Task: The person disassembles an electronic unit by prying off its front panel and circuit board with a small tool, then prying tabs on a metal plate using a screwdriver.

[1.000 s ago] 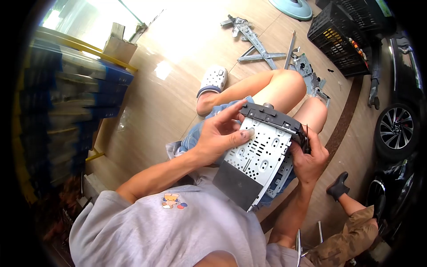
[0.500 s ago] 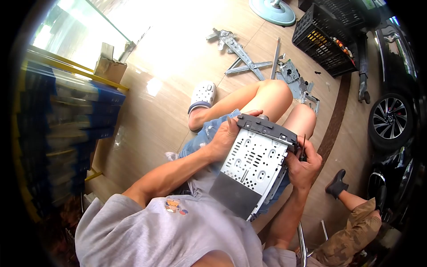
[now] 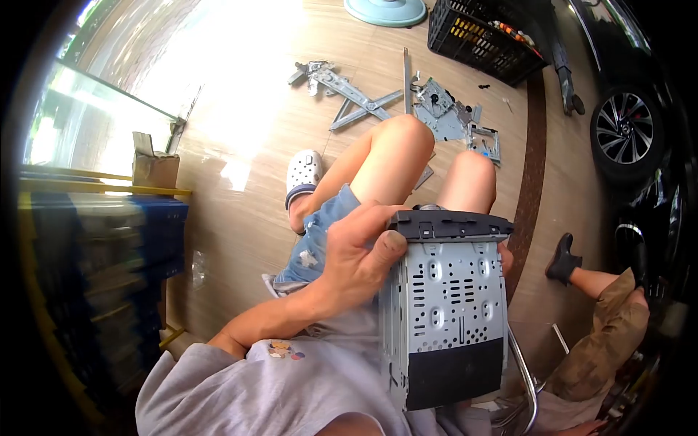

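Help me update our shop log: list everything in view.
Perforated metal unit with dark faceplate: one, silver, centre
Scissor-shaped metal linkage: one, grey, floor ahead
Loose metal parts: several, grey, beside linkage
Round base: one, light blue, top
Lattice crate: at least one, black, top right
Glossy car: one, black, right
Cardboard box: one, brown, left
Metal tubes: several, silver, lower right
Stacked packages: several, blue, left
Co-worker's boot: one, black, right
Shirt: one, grey, bottom
Clog: one, white, floor left
Left grip: one, bare, holding unit
Right grip: one, mostly behind unit

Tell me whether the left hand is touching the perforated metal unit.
Touching. The head view shows the left hand against the perforated metal unit, its thumb overlapping the near corner.
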A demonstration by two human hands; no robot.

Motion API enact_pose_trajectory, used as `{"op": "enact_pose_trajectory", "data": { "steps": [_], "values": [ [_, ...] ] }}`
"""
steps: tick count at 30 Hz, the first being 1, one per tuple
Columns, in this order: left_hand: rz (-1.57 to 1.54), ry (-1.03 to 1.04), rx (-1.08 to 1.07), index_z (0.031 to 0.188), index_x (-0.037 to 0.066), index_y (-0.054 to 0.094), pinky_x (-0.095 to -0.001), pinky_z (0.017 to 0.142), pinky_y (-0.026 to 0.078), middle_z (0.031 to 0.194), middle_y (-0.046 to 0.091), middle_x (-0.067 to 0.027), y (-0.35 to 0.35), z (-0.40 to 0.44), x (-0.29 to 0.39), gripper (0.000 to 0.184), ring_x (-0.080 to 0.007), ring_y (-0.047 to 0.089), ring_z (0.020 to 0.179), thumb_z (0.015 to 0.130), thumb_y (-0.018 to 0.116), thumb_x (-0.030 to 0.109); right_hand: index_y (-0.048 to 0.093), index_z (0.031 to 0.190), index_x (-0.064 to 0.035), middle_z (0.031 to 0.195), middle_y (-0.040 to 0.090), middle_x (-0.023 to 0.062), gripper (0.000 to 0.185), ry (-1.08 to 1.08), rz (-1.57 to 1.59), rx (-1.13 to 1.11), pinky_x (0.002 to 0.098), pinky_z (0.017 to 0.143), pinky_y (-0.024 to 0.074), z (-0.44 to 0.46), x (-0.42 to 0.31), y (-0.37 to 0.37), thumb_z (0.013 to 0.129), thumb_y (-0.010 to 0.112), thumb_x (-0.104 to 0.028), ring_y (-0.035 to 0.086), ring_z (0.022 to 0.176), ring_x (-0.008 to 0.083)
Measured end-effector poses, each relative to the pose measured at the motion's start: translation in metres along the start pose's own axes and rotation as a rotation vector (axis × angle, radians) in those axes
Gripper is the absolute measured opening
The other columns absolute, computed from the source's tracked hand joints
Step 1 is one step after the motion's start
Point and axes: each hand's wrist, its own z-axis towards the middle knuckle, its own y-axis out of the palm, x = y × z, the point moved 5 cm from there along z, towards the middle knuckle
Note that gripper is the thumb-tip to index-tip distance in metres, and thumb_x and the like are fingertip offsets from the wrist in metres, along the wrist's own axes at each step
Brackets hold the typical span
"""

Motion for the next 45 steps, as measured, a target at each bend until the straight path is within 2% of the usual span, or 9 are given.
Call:
{"op": "enact_pose_trajectory", "data": {
  "steps": [6, 12, 17, 26, 27, 30, 34, 37, 45],
  "values": [
    [0.016, 0.042, -0.024, 0.111, -0.002, 0.073, -0.0282, 0.073, 0.050, 0.089, 0.068, -0.0084, -0.001, 0.026, -0.008, 0.040, -0.0149, 0.063, 0.081, 0.104, 0.064, 0.036, 0.074, 0.105, 0.0026, 0.082, 0.070, 0.0002, 0.024, 0.171, 0.059, -0.009, 0.0236, 0.066, 0.0490, -0.004, 0.017, -0.003, 0.081, 0.073, 0.004, 0.062, 0.073, 0.0060],
    [0.271, -0.165, -0.111, 0.101, -0.002, 0.073, -0.0276, 0.071, 0.048, 0.078, 0.066, -0.0077, -0.015, 0.032, 0.005, 0.036, -0.0138, 0.062, 0.078, 0.103, 0.065, 0.032, 0.073, 0.106, 0.0029, 0.085, 0.071, 0.0018, 0.023, 0.321, 0.077, -0.023, 0.0249, 0.067, 0.0510, -0.016, 0.032, -0.005, 0.083, 0.072, 0.003, 0.063, 0.074, 0.0074],
    [0.203, -0.272, -0.154, 0.102, -0.004, 0.071, -0.0303, 0.072, 0.048, 0.083, 0.067, -0.0096, -0.005, 0.026, -0.026, 0.038, -0.0170, 0.061, 0.077, 0.105, 0.062, 0.033, 0.073, 0.106, 0.0032, 0.087, 0.073, 0.0032, 0.021, 0.434, 0.082, -0.051, 0.0259, 0.069, 0.0526, -0.029, 0.052, -0.008, 0.085, 0.071, 0.003, 0.065, 0.076, 0.0085],
    [0.073, -0.171, -0.236, 0.100, -0.003, 0.071, -0.0308, 0.073, 0.047, 0.087, 0.064, -0.0069, 0.015, 0.012, -0.064, 0.049, -0.0179, 0.058, 0.079, 0.100, 0.067, 0.047, 0.073, 0.108, 0.0038, 0.092, 0.075, 0.0055, 0.019, 0.641, -0.045, -0.083, 0.0280, 0.072, 0.0557, -0.036, 0.048, -0.050, 0.089, 0.069, 0.003, 0.067, 0.079, 0.0105],
    [0.097, -0.154, -0.260, 0.102, -0.001, 0.070, -0.0302, 0.072, 0.045, 0.086, 0.060, -0.0053, 0.016, 0.013, -0.068, 0.053, -0.0149, 0.056, 0.079, 0.098, 0.068, 0.051, 0.072, 0.109, 0.0044, 0.094, 0.075, 0.0066, 0.018, 0.629, -0.018, -0.102, 0.0267, 0.075, 0.0552, -0.039, 0.054, -0.053, 0.091, 0.069, 0.002, 0.068, 0.084, 0.0109],
    [0.093, -0.285, -0.365, 0.108, -0.003, 0.065, -0.0259, 0.082, 0.046, 0.098, 0.063, -0.0032, 0.020, 0.015, -0.071, 0.075, -0.0104, 0.057, 0.090, 0.101, 0.048, 0.069, 0.072, 0.109, 0.0052, 0.090, 0.073, 0.0049, 0.017, 0.478, -0.281, -0.188, 0.0256, 0.075, 0.0534, -0.032, 0.032, -0.060, 0.094, 0.067, 0.000, 0.066, 0.084, 0.0095],
    [0.005, -0.397, -0.512, 0.121, -0.002, 0.058, -0.0272, 0.089, 0.047, 0.108, 0.064, -0.0050, 0.015, 0.017, -0.078, 0.082, -0.0112, 0.058, 0.098, 0.102, 0.034, 0.073, 0.072, 0.118, 0.0050, 0.080, 0.064, 0.0019, 0.025, 0.214, -0.470, -0.165, 0.0255, 0.066, 0.0478, -0.017, -0.019, -0.064, 0.103, 0.064, -0.013, 0.055, 0.071, 0.0077],
    [0.003, -0.386, -0.561, 0.124, -0.002, 0.056, -0.0285, 0.092, 0.047, 0.112, 0.065, -0.0067, 0.019, 0.019, -0.077, 0.085, -0.0119, 0.058, 0.102, 0.102, 0.025, 0.074, 0.070, 0.124, 0.0040, 0.090, 0.071, 0.0044, 0.035, 0.264, -0.768, -0.092, 0.0250, 0.076, 0.0502, -0.007, -0.059, -0.080, 0.106, 0.062, -0.024, 0.065, 0.080, 0.0097],
    [-0.082, -0.382, -0.578, 0.139, -0.004, 0.052, -0.0336, 0.106, 0.045, 0.128, 0.063, -0.0126, 0.028, 0.025, -0.071, 0.090, -0.0188, 0.058, 0.121, 0.105, 0.017, 0.071, 0.071, 0.111, 0.0030, 0.084, 0.071, 0.0171, 0.019, -0.248, -1.021, -0.457, 0.0359, 0.066, 0.0544, -0.002, -0.121, 0.014, 0.095, 0.066, -0.005, 0.071, 0.073, 0.0294]
  ]
}}
